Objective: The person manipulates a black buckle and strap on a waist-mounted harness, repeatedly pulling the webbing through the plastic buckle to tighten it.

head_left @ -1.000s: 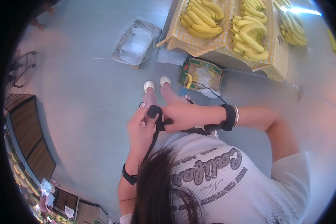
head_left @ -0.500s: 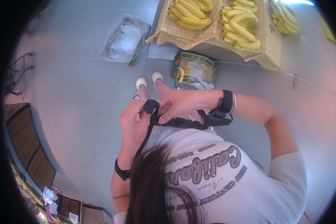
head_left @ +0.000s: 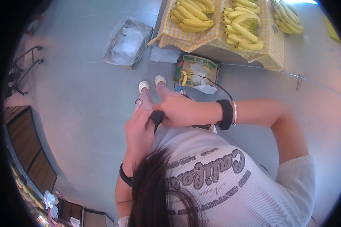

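My left hand (head_left: 138, 130) and my right hand (head_left: 182, 110) meet in front of my waist. Between them shows the black end of a strap (head_left: 157, 117), pinched by my left fingers, with the strap dropping below it. My right fingers curl against the same strap from the other side; their tips are partly hidden. A black band sits on each wrist, and the right one (head_left: 226, 114) has a thin bracelet beside it. Behind my right hand a dark cable (head_left: 221, 86) arches up; where it ends is hidden.
Ahead, a table with a yellow checked cloth (head_left: 216, 39) bears bunches of bananas (head_left: 244, 28). By its foot stand an open carton (head_left: 204, 62) with bananas and plastic, and a plastic-lined crate (head_left: 127, 43). At left are a wheeled metal frame (head_left: 28, 68) and a brown wooden stand (head_left: 28, 140).
My hands have drawn closer together, and my right hand has turned. Less of the strap shows, the black device under my right wrist has gone from sight, and the cable arches higher.
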`<state>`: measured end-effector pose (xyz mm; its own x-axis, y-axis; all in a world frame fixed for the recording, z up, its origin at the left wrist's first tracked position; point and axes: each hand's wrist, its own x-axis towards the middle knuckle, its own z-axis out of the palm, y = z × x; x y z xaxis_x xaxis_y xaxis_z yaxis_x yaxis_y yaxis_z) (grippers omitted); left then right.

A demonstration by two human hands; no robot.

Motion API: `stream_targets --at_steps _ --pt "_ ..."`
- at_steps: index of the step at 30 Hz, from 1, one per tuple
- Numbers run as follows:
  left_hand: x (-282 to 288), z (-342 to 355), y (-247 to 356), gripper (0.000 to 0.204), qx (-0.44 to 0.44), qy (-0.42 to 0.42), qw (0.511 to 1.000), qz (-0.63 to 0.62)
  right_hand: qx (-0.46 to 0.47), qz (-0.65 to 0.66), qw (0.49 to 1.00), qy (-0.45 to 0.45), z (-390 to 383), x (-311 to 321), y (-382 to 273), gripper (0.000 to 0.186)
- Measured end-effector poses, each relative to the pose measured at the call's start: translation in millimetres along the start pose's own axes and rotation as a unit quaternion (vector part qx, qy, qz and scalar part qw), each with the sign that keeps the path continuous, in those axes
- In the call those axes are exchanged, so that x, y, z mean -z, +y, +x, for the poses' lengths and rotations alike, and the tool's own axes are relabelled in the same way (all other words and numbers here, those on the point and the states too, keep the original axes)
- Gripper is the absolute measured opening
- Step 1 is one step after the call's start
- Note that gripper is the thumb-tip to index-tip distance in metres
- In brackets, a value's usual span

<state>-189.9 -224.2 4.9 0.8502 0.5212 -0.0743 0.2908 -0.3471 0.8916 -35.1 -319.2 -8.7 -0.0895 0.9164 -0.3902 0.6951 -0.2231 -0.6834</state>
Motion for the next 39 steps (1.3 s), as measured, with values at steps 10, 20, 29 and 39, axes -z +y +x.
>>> stream_targets --at_steps 10,20,29,39 --pt "2 -6 0 0.024 -0.127 0.006 0.989 0.076 0.016 0.115 0.993 0.006 -7 7 1 0.020" --pt "-9 19 21 0.024 -0.243 -0.093 0.961 0.091 0.028 0.097 0.995 0.023 -27 3 21 0.025" --pt "1 23 26 0.026 -0.221 -0.115 0.959 0.137 -0.060 0.273 0.959 0.048 -56 11 18 0.031" --pt "-17 27 16 0.029 -0.165 -0.049 0.983 0.061 -0.079 0.431 0.892 -0.112 -59 33 33 0.033"
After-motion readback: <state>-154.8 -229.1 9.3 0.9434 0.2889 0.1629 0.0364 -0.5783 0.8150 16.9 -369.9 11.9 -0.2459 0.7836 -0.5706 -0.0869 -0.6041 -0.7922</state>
